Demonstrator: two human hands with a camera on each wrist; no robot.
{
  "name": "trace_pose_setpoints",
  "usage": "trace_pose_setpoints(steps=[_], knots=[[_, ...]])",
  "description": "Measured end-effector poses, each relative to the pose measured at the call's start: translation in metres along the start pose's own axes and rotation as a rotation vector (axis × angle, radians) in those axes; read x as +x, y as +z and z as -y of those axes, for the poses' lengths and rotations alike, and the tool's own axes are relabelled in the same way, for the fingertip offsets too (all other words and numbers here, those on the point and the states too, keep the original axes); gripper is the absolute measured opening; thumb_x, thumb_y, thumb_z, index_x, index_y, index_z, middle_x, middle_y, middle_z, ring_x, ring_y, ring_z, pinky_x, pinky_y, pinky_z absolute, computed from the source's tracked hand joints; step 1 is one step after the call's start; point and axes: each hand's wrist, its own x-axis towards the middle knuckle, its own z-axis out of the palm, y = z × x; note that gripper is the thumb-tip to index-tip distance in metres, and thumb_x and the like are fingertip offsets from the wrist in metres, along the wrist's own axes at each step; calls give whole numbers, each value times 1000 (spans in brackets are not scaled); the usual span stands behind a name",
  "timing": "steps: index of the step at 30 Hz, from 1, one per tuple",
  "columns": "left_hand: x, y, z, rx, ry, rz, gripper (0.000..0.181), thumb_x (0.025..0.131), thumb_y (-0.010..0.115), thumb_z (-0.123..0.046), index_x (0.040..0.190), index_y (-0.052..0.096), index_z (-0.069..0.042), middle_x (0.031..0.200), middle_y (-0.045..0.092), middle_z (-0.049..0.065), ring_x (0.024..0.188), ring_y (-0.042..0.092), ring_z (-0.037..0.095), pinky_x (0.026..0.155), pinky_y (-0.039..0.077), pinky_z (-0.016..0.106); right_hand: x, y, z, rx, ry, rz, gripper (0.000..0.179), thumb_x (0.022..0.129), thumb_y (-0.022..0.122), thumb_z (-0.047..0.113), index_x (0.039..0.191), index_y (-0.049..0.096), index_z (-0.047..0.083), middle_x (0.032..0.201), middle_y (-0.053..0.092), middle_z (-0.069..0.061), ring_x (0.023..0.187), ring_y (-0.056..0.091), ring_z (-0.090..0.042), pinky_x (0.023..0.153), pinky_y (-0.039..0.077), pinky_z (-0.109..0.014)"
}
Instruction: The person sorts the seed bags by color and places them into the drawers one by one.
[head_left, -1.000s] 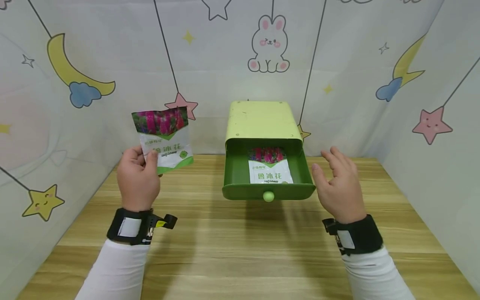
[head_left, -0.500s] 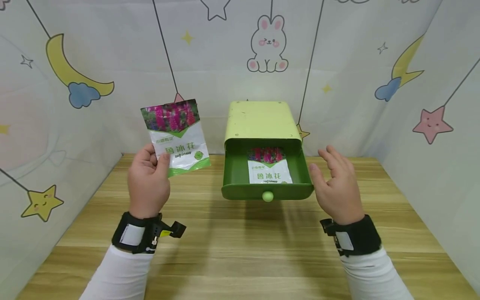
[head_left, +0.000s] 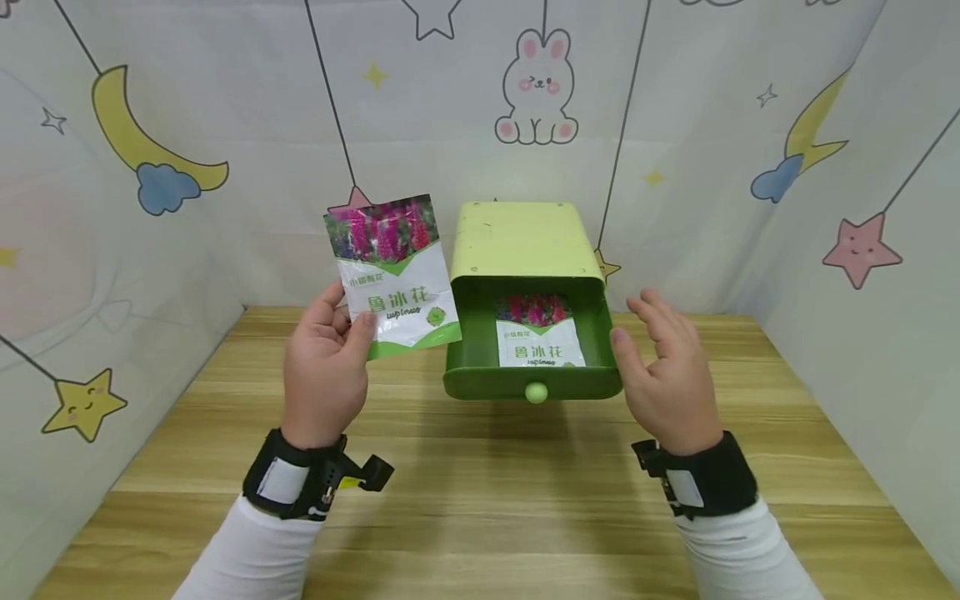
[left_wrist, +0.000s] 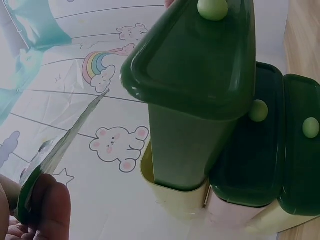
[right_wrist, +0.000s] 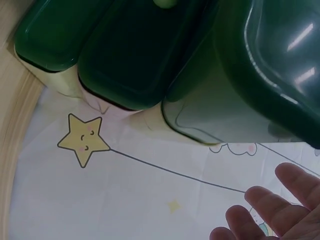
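Note:
My left hand [head_left: 326, 375] pinches a seed packet [head_left: 401, 292] by its lower left corner, thumb in front. Pink lupin flowers and green lettering are printed on the white packet, which is held upright just left of the drawer. In the left wrist view the packet [left_wrist: 65, 142] appears edge-on. A green drawer [head_left: 480, 385] with a round knob [head_left: 536, 392] is pulled out of a yellow cabinet [head_left: 525, 237]. Inside it lies a matching seed packet [head_left: 536, 337]. Beside the drawer's right front corner is my right hand [head_left: 671, 379], its fingers relaxed and holding nothing.
Below the pulled-out drawer, the wrist views show two closed green drawers, a middle one [left_wrist: 245, 160] and a bottom one [left_wrist: 305, 170]. The cabinet stands on a wooden table [head_left: 480, 500] against a patterned cloth backdrop [head_left: 675, 100].
My left hand has moved right with the seed packet, bringing it to the drawer's left side. My right hand has shifted slightly left. The drawer and the packet inside it stay put.

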Motion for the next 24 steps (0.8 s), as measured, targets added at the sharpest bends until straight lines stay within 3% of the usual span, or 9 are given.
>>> trace_pose_setpoints(steps=[8, 12, 15, 24], knots=[[-3, 14, -5, -81, -27, 48, 58, 94, 53, -2, 146, 31, -16, 114, 61, 14, 94, 60, 22, 65, 52, 18, 1, 7, 6, 26, -28, 1, 42, 94, 56, 23, 130, 53, 3, 142, 41, -11, 128, 30, -24, 99, 28, -63], [-5, 20, -5, -104, -19, 70, 58, 94, 54, -5, 145, 31, -21, 111, 62, 13, 91, 61, 23, 49, 43, 15, 0, 10, 8, 29, -33, 6, 43, 94, 56, 24, 131, 52, 2, 142, 40, -11, 128, 31, -23, 98, 30, -63], [-6, 24, -5, -116, -22, 85, 58, 94, 55, -5, 145, 32, -22, 109, 62, 13, 87, 61, 24, 46, 39, 16, 0, 11, 10, 37, -38, 9, 43, 94, 56, 24, 131, 52, 2, 142, 40, -10, 128, 31, -22, 98, 31, -63], [-11, 34, -31, -127, -61, 118, 61, 93, 53, 3, 147, 27, -7, 107, 62, 19, 83, 60, 25, 52, 42, 15, 1, 17, 18, 74, -53, 23, 44, 94, 56, 23, 134, 51, 6, 143, 39, -6, 128, 29, -20, 99, 30, -61]])
